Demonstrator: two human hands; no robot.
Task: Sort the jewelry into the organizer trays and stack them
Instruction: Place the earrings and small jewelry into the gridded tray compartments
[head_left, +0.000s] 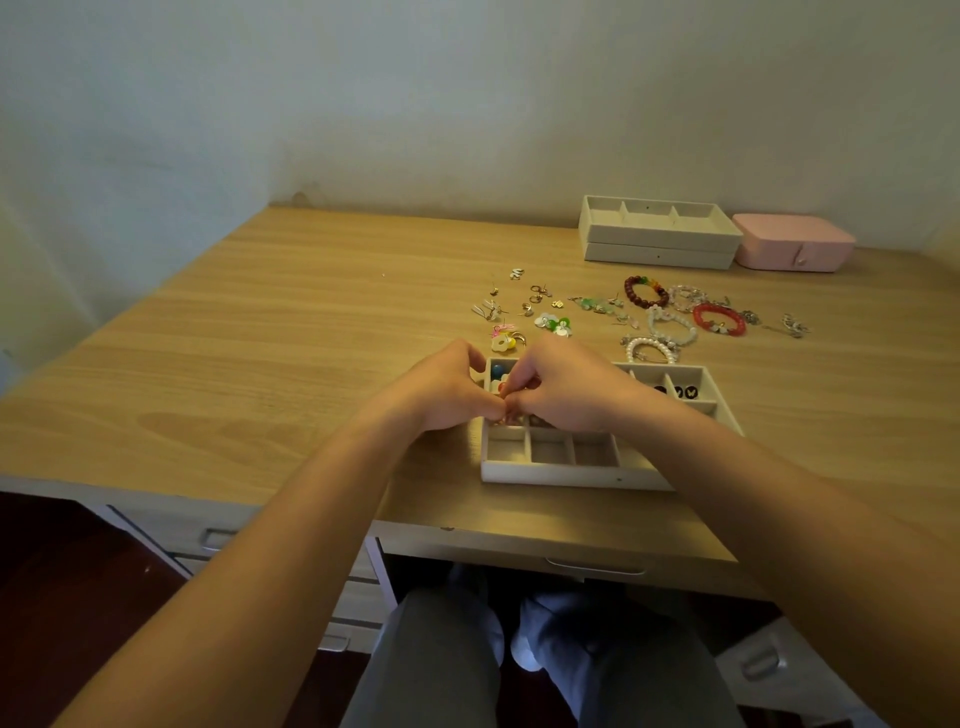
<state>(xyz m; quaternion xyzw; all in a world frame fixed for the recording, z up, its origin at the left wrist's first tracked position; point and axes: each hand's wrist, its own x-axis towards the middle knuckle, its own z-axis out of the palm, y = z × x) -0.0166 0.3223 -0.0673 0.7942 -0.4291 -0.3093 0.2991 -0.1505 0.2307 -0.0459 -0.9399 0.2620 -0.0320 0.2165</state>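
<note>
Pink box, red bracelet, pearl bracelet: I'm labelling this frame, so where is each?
pink box (779, 240): head view, top of its lid.
red bracelet (737, 326): head view, right arc of the beads.
pearl bracelet (631, 351): head view, left arc of the beads.

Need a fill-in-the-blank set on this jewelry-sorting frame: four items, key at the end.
1. The left hand and right hand pinch a small piece over the near tray, whose front-row compartments hold ___.
2. At the back of the desk, ___ stacked trays sit.
3. The box beside that stack is ___.
4. As the person sees them, the loose bracelets lie to the ___ of the loose earrings.

Missing words: nothing; two; pink; right.
</note>
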